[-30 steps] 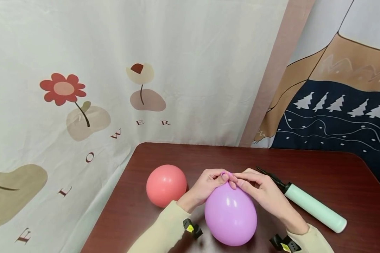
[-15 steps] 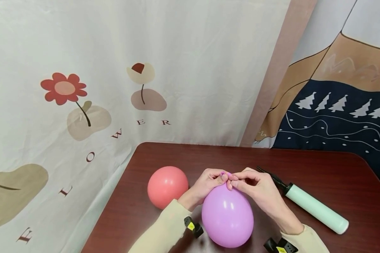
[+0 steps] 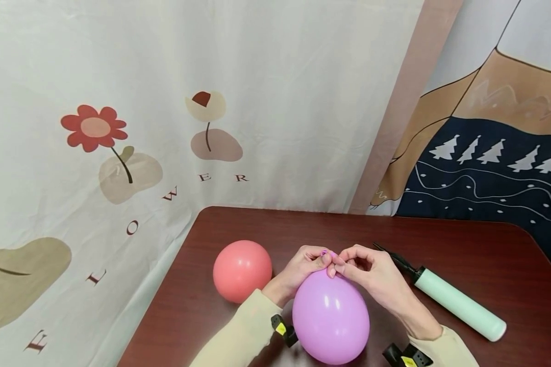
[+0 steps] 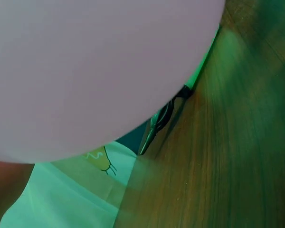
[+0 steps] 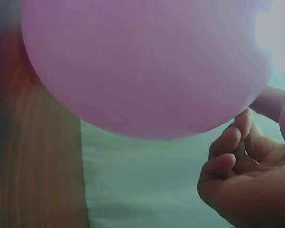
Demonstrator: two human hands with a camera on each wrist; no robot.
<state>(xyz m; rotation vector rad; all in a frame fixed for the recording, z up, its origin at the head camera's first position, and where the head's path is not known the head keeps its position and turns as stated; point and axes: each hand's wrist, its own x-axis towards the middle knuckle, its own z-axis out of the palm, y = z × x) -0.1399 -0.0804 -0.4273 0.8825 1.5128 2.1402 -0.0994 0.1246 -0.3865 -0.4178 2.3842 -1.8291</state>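
Observation:
An inflated purple balloon (image 3: 330,318) hangs between the two hands, its neck uppermost. My left hand (image 3: 300,272) pinches the neck between thumb and fingers, and a bit of the mouth pokes out above. From the other side my right hand (image 3: 376,275) pinches the neck too, its fingertips meeting those of the left. In the right wrist view the right hand (image 5: 249,164) shows curled fingers at the balloon (image 5: 147,66). The balloon (image 4: 95,71) fills most of the left wrist view and hides the left fingers there.
A coral-red balloon (image 3: 242,271) sits on the dark wooden table (image 3: 266,224) by the left forearm. To the right lies a mint-green hand pump (image 3: 459,303) with a black nozzle. A printed curtain (image 3: 280,102) hangs behind the table.
The purple balloon has swung slightly left and lower. The right wrist has shifted a little left, while both hands keep their pinch on the neck.

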